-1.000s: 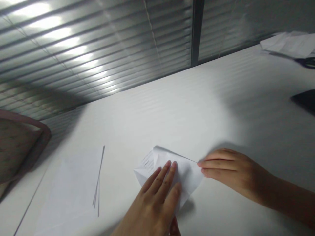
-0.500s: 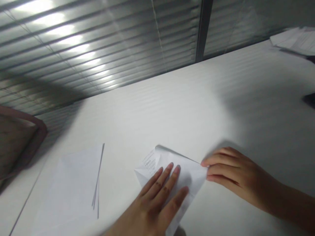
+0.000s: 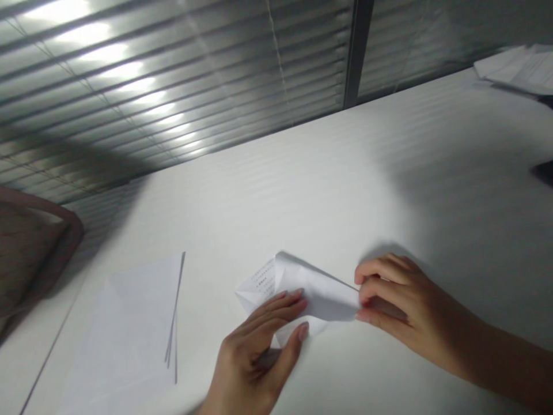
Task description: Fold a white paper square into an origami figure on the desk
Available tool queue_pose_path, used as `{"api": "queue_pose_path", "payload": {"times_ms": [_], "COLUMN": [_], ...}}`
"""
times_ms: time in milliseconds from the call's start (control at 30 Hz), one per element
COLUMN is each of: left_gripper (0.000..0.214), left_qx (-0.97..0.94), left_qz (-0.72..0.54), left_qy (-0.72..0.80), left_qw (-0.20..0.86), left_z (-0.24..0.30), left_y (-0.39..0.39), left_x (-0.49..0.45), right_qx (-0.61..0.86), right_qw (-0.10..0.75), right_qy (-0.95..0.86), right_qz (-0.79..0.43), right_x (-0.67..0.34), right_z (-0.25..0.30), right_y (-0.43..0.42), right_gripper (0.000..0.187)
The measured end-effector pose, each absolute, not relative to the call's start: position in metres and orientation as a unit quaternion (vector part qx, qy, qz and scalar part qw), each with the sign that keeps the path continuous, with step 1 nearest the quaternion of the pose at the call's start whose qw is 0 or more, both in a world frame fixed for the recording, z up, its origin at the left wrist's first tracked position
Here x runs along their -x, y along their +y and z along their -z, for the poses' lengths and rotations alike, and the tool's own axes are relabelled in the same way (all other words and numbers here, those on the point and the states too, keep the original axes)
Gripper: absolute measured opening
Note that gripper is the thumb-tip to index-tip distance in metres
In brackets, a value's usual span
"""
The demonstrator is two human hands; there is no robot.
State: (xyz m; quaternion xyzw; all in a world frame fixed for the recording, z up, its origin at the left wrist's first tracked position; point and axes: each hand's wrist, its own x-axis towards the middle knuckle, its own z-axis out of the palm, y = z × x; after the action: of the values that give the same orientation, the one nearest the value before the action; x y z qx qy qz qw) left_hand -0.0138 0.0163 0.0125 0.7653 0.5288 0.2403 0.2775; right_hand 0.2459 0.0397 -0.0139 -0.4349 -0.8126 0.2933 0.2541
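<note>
Folded white paper sheet w/ printed rows (image 3: 322, 294) lies mid-surface, partly under L hand (image 3: 244, 360): fingers rest on top, thumb near the close edge; can't tell if that grip is clamped. R hand (image 3: 400, 294) has curled fingers + thumb at the sheet's R corner, grip pinching it. Flat white paper stack (image 3: 125, 323) well apart on the L; loose white printed papers (image 3: 518, 69) at far R of white surface (image 3: 302, 190), by grey slatted blinds (image 3: 173, 69).
</note>
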Motion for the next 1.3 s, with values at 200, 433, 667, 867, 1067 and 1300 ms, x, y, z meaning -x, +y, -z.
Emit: {"api": "queue_pose_path", "payload": {"times_ms": [200, 433, 667, 867, 1067, 1300], "left_gripper": [0.014, 0.011, 0.012, 0.003, 0.004, 0.009], "left_qx": [-0.733, -0.728, -0.746, -0.74, -0.727, -0.736], "left_qz": [-0.267, -0.267, -0.254, -0.224, -0.207, -0.194], "left_qy": [0.554, 0.575, 0.573, 0.601, 0.615, 0.613], "left_qw": [0.29, 0.261, 0.227, 0.201, 0.226, 0.213], "left_z": [-0.015, -0.011, -0.008, -0.006, -0.005, -0.007], "left_y": [0.016, 0.019, 0.019, 0.019, 0.022, 0.024], "left_x": [0.009, 0.005, 0.005, 0.009, 0.007, 0.003], "right_qx": [0.474, 0.479, 0.479, 0.477, 0.471, 0.471], "right_qw": [0.255, 0.259, 0.233, 0.18, 0.149, 0.158], "right_qy": [-0.798, -0.82, -0.843, -0.86, -0.869, -0.867], "right_qz": [-0.27, -0.179, -0.076, 0.016, 0.026, 0.047], "right_x": [-0.236, -0.224, -0.219, -0.215, -0.213, -0.213], "right_z": [0.009, 0.013, 0.013, 0.01, 0.004, 0.002], "right_y": [0.034, 0.036, 0.038, 0.042, 0.04, 0.038], "right_gripper": [0.011, 0.012, 0.016, 0.02, 0.013, 0.011]}}
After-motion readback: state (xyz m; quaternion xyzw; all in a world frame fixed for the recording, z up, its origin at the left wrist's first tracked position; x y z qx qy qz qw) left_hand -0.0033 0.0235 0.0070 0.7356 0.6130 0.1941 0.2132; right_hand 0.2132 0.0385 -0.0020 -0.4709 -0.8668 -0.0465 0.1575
